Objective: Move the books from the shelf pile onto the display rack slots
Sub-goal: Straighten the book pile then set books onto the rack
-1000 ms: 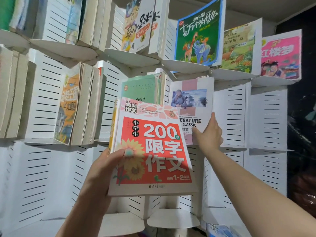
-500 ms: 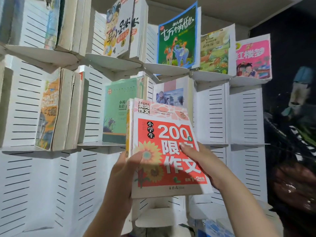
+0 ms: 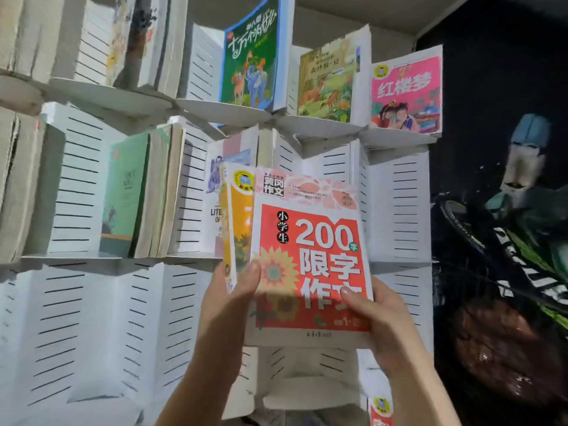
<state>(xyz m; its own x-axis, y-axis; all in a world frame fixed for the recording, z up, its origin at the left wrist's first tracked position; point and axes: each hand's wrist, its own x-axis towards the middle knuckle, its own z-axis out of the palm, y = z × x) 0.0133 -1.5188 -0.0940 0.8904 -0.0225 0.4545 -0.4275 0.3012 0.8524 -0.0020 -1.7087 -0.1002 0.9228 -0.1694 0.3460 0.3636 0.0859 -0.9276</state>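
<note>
Right hand [image 3: 384,327] slid down gripping red "200" book [image 3: 310,256], left hand [image 3: 230,302] clasping it plus yellow book [image 3: 238,222]

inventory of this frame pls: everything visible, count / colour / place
red book: 1, red and white, held in front of the middle tier
yellow book: 1, yellow-orange, behind the red book's left edge
green book: 1, green, top tier
animal book: 1, yellow-green, right of the green book
pink book: 1, pink, top tier, far right
pale green book: 1, middle tier, left
white book: 1, middle tier, partly hidden
edge-on books: count unclear, pale, upper left
rack: 1, white, slotted
left hand: grips both held books, lower left
right hand: grips the red book, lower right
</note>
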